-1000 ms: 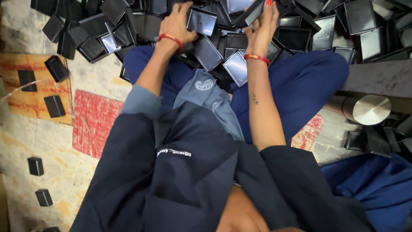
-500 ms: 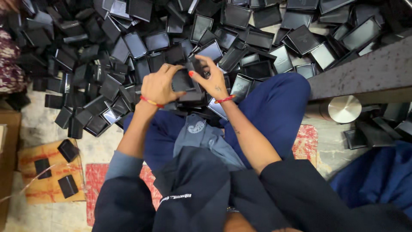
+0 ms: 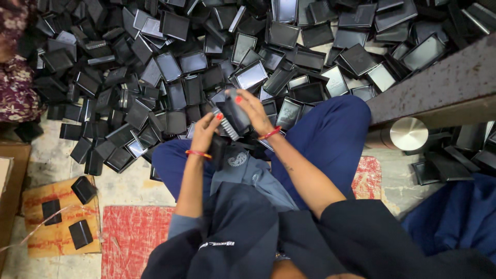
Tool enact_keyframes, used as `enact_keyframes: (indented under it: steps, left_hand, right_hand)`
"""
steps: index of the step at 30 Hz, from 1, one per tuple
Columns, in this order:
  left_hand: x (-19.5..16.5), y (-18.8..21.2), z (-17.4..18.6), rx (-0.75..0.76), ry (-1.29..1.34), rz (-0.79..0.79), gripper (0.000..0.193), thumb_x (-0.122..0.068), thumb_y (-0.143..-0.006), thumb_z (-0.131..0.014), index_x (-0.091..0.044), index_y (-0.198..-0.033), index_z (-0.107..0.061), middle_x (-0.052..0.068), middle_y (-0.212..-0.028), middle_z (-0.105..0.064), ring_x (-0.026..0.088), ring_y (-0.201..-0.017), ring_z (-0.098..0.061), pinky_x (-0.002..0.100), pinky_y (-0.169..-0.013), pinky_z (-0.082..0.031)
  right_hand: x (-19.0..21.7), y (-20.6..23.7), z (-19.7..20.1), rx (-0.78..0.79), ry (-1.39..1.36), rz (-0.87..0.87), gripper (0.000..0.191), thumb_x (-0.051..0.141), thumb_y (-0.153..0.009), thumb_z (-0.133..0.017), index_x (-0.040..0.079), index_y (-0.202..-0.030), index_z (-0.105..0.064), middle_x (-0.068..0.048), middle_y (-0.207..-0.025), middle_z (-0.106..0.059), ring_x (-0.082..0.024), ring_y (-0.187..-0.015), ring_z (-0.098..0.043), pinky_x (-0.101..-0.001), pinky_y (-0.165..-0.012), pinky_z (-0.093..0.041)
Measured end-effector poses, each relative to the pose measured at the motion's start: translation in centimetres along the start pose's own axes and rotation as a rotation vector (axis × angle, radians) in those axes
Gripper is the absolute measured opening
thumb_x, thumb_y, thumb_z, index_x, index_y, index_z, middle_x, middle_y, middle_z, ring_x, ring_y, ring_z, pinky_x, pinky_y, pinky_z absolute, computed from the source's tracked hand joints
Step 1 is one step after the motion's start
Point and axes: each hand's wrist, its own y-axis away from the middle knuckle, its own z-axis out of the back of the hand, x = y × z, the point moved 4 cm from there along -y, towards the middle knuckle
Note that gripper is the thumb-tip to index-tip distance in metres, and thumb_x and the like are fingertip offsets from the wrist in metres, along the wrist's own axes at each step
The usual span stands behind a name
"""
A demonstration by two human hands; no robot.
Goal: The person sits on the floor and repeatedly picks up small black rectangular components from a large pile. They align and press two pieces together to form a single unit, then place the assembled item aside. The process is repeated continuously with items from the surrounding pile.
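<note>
1. At the far left, three small black rectangular lids (image 3: 67,214) lie flat on a flattened brown cardboard sheet (image 3: 41,240) on the concrete floor, beside a red woven mat (image 3: 129,237).
2. The left hand (image 3: 206,132) rises from a bent forearm with a red thread bracelet at the wrist. Its fingers curl upward, red-nailed tips pinching the lower left edge of a small black rectangular plastic box (image 3: 235,116).
3. That box is held above the lap, just in front of the heap. Its long axis tilts from lower left to upper right. The surface looks smooth and matte, with a pale ribbed edge on its left side.
4. The right hand (image 3: 256,111) reaches in from the right, wrist bent, fingers wrapped over the top of the box.
5. Behind both hands spreads a heap of shallow black plastic trays (image 3: 206,57), glossy, square-cornered, lying at every angle.
6. Farther right, a round silvery metal disc (image 3: 408,133) sits under a rusty metal beam (image 3: 439,85).
</note>
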Motion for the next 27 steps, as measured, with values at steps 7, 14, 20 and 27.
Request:
enact_keyframes:
  steps: [7,14,20,27]
  left_hand:
    - [-0.2,0.8,-0.7,-0.082,0.091,0.051,0.031,-0.030,-0.103,-0.069,0.000,-0.110,-0.073,-0.005,-0.088,-0.064,0.004,-0.069,-0.051,0.021,-0.063,-0.040]
    - [-1.6,1.5,-0.4,-0.102,0.068,0.029,0.033,-0.032,-0.098,-0.070,-0.004,-0.115,-0.074,-0.008,-0.088,-0.066,0.000,-0.069,-0.051,0.018,-0.061,-0.040]
    - [-0.9,1.3,-0.7,-0.139,0.101,0.098,0.035,-0.032,-0.100,-0.068,-0.005,-0.120,-0.075,-0.005,-0.085,-0.065,0.001,-0.065,-0.049,0.019,-0.058,-0.037]
    - [0.2,1.3,-1.3,-0.195,0.100,0.017,0.038,-0.029,-0.100,-0.067,-0.003,-0.127,-0.071,-0.005,-0.098,-0.070,0.000,-0.075,-0.052,0.018,-0.063,-0.039]
  right_hand:
    - [-1.5,0.5,-1.4,0.007,0.157,-0.070,0.039,0.022,-0.103,-0.060,0.000,-0.135,-0.064,-0.006,-0.120,-0.072,-0.011,-0.109,-0.064,-0.0265,-0.098,-0.050]
    - [-1.5,0.1,-1.3,0.130,0.063,-0.017,0.042,0.023,-0.103,-0.059,-0.003,-0.135,-0.063,-0.008,-0.127,-0.071,-0.013,-0.116,-0.063,-0.0274,-0.104,-0.049]
    - [-1.9,0.4,-1.9,0.149,0.054,-0.043,0.040,0.021,-0.104,-0.060,-0.002,-0.136,-0.063,-0.008,-0.124,-0.070,-0.013,-0.115,-0.062,-0.0280,-0.104,-0.048]
    - [-1.5,1.0,-2.5,0.067,0.109,-0.042,0.043,0.022,-0.101,-0.062,0.002,-0.139,-0.063,-0.008,-0.125,-0.067,-0.014,-0.113,-0.063,-0.0293,-0.099,-0.051]
